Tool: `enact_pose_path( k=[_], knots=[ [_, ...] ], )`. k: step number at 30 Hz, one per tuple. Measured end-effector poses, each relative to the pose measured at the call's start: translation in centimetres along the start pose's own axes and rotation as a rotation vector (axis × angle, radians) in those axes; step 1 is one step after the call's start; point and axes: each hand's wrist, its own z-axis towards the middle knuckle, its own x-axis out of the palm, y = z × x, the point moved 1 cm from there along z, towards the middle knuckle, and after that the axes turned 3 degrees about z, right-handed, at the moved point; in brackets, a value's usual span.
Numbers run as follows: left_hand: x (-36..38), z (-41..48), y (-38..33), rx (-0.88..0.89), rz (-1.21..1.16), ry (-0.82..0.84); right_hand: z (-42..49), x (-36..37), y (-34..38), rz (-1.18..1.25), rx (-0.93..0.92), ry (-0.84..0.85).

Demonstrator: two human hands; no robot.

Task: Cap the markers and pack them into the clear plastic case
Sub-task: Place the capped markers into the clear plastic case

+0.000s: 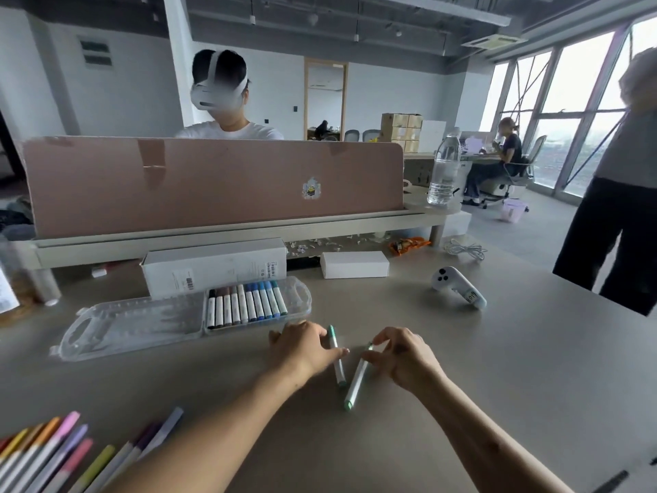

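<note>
On a grey table (480,378), the left hand (304,350) pinches a green marker (337,368) and the right hand (405,359) pinches the cap end of a second marker (356,384), probably seating caps, near the open, half-filled clear case (301,297).

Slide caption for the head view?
Left hand holds one green marker, right hand pinches a second marker, in front of the open, part-filled clear case.
</note>
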Motion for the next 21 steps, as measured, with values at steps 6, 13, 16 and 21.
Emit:
enact_pose_path(
  k=[6,13,16,21],
  knots=[
    [-0.3,-1.3,0.1,-0.016,0.005,0.013,-1.1,0.4,0.8,-0.053,0.021,0.067],
    [-1.3,-1.4,1.3,0.025,-0.057,-0.063,-0.8,0.6,1.3,-0.144,-0.041,-0.008],
    [-1.8,-1.3,1.3,0.004,-0.071,-0.076,-0.6,0.6,1.5,-0.135,-0.019,-0.02],
    [-2.8,0.1,2.3,-0.061,-0.257,-0.061,0.8,0.5,2.2,-0.119,-0.033,-0.013]
  ],
)
